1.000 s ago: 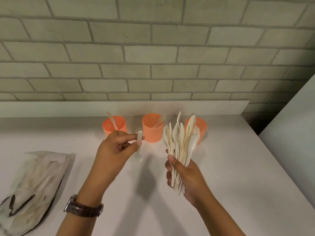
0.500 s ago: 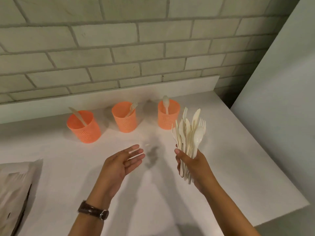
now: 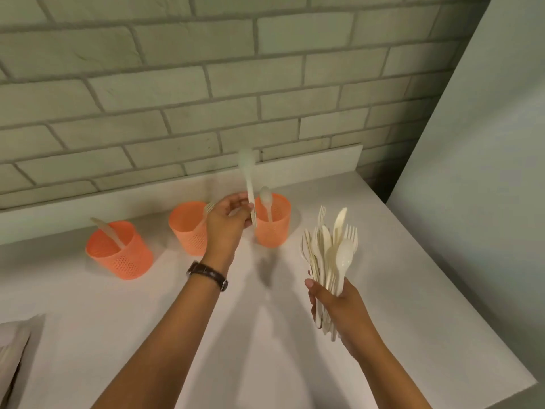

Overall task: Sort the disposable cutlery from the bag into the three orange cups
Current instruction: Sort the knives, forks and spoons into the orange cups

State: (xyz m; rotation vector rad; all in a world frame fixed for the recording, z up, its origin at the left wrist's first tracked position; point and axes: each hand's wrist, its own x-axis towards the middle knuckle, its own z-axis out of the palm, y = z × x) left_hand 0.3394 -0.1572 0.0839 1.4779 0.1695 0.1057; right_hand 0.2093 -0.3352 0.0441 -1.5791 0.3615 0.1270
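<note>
Three orange perforated cups stand in a row near the wall. The left cup (image 3: 119,250) holds a knife, the middle cup (image 3: 186,228) a fork, the right cup (image 3: 274,224) a spoon. My left hand (image 3: 228,221) pinches a cream spoon (image 3: 247,172) by its handle, bowl up, just left of the right cup's rim and above the counter. My right hand (image 3: 333,302) grips a fanned bundle of cream forks, spoons and knives (image 3: 331,255) to the right of the cups, held upright.
The white counter (image 3: 398,290) ends at its right edge beside a pale wall panel (image 3: 486,143). A brick wall (image 3: 177,98) rises behind the cups. A corner of the bag (image 3: 13,349) shows at the lower left.
My left hand, open and empty half a second ago, has risen toward the right cup and now pinches a spoon. The view has shifted right and down; the bundle stays in my right hand.
</note>
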